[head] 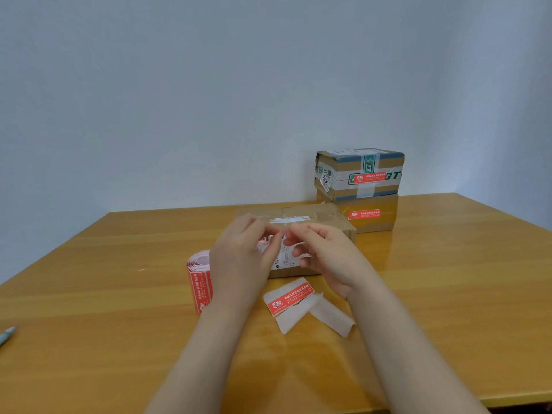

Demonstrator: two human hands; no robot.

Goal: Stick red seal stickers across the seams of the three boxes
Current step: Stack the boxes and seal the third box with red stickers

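A brown cardboard box [322,218] lies in the middle of the wooden table [119,294]. Both hands hover over its near side. My left hand [242,258] and my right hand [322,252] pinch together a small sticker piece [264,245], red and white, mostly hidden by the fingers. A roll of red seal stickers [199,282] stands just left of my left hand. One red sticker on its white backing [288,295] lies in front of the box. At the back right two boxes are stacked: the upper taped box [358,171] and the lower box [373,216] each carry a red sticker.
Strips of empty white backing paper [322,316] lie in front of the box, near my right wrist. A light blue pen [6,334] pokes in at the left edge of the table. A plain wall stands behind the table.
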